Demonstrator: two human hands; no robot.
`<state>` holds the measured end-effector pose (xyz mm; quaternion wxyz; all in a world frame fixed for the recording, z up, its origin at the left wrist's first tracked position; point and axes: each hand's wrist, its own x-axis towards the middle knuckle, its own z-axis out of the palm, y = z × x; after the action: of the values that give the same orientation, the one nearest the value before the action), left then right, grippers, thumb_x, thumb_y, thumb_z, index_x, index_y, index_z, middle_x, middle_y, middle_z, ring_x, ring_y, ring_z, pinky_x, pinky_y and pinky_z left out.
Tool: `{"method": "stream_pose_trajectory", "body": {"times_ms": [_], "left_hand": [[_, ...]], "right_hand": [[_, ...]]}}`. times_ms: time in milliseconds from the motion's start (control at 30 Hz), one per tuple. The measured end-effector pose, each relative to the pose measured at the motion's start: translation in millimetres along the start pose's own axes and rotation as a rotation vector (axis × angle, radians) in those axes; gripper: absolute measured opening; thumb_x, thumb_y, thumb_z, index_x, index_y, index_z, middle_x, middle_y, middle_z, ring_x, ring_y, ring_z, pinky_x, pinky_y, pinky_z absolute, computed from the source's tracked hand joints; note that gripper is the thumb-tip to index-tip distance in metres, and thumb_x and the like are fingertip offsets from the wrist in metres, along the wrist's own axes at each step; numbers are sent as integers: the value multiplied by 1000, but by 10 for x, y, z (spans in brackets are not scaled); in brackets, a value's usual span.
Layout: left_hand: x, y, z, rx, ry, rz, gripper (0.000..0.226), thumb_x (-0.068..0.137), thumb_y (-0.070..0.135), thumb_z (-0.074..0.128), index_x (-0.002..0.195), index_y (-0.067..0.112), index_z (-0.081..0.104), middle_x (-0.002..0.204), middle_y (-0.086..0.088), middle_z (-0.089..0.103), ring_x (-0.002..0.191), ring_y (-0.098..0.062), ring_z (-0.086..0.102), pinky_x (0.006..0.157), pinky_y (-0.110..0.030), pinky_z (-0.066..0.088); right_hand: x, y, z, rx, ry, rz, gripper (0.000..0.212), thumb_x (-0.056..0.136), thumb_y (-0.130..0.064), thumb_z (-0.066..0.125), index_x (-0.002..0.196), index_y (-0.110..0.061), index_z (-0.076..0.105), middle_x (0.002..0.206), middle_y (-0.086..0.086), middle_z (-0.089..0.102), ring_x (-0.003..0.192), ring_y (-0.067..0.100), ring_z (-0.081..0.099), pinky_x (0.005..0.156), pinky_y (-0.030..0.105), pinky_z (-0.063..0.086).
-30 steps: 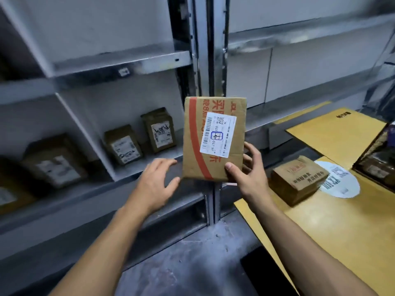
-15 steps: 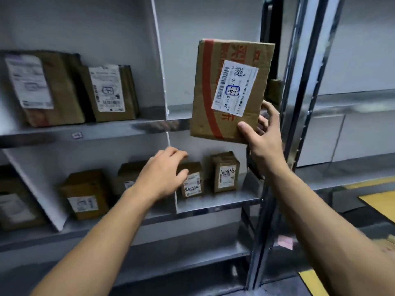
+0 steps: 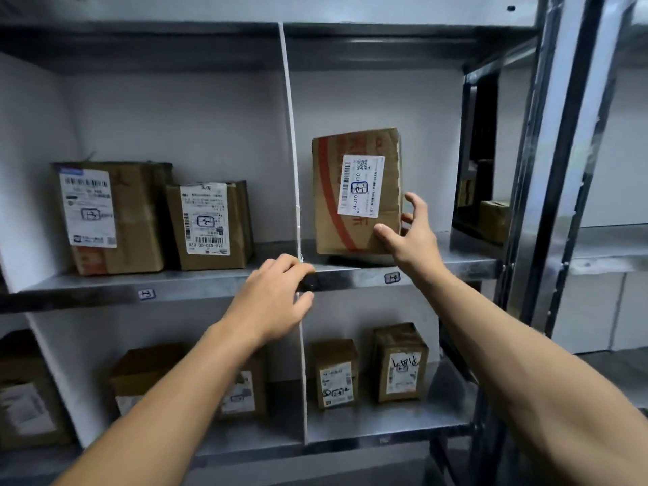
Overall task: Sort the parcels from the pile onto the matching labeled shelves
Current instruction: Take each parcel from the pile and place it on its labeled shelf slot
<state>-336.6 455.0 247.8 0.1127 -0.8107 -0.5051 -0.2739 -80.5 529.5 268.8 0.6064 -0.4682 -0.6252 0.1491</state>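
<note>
Moved since the earlier frame: brown cardboard parcel with red stripe and white label (image 3: 329, 205), formerly held aloft, now stands upright on the grey metal upper shelf (image 3: 350, 275), right of the white divider (image 3: 292, 152). Right hand (image 3: 412, 240): fingers spread wide, thumb touching the parcel's lower front. Left hand (image 3: 270, 299): loosely curled at the shelf lip. Left compartment: tall brown labelled carton (image 3: 140, 219); shorter brown labelled carton (image 3: 238, 226).

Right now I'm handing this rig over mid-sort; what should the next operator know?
Left hand: loosely curled by the shelf edge, holding no parcel.
Right hand: fingers spread, thumb touching the red-striped parcel at its lower right corner.
The parcel stands upright in the upper right compartment, above a shelf tag whose mark looks like its label's.
Done: this parcel placed. Left: let go, fetch the next from the pile, out of view.
</note>
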Motion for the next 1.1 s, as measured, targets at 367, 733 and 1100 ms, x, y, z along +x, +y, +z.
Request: {"method": "stream_pose_trajectory", "body": {"times_ms": [367, 733, 1100], "left_hand": [[112, -159, 201, -55, 104, -38, 40, 91, 33, 59, 130, 25, 55, 125, 11, 51, 113, -12, 46, 100, -34, 41], [43, -140, 298, -86, 80, -61, 39, 91, 33, 58, 129, 26, 55, 123, 11, 51, 115, -11, 46, 100, -30, 39], [-313, 104, 486, -195, 46, 1, 46, 86, 43, 48, 127, 26, 56, 124, 7, 54, 117, -13, 49, 101, -33, 41]], "right_hand": [[472, 287, 249, -31, -224, 66, 76, 90, -29, 73, 148, -39, 26, 133, -4, 61, 107, 12, 59, 91, 26, 51], [460, 286, 295, -129, -195, 86, 75, 91, -32, 71, 151, -36, 27, 141, 6, 58, 121, 26, 58, 93, 33, 50], [-517, 240, -30, -286, -6, -132, 42, 97, -27, 64, 136, -11, 56, 135, 7, 55, 124, 17, 51, 107, 30, 41]]}}
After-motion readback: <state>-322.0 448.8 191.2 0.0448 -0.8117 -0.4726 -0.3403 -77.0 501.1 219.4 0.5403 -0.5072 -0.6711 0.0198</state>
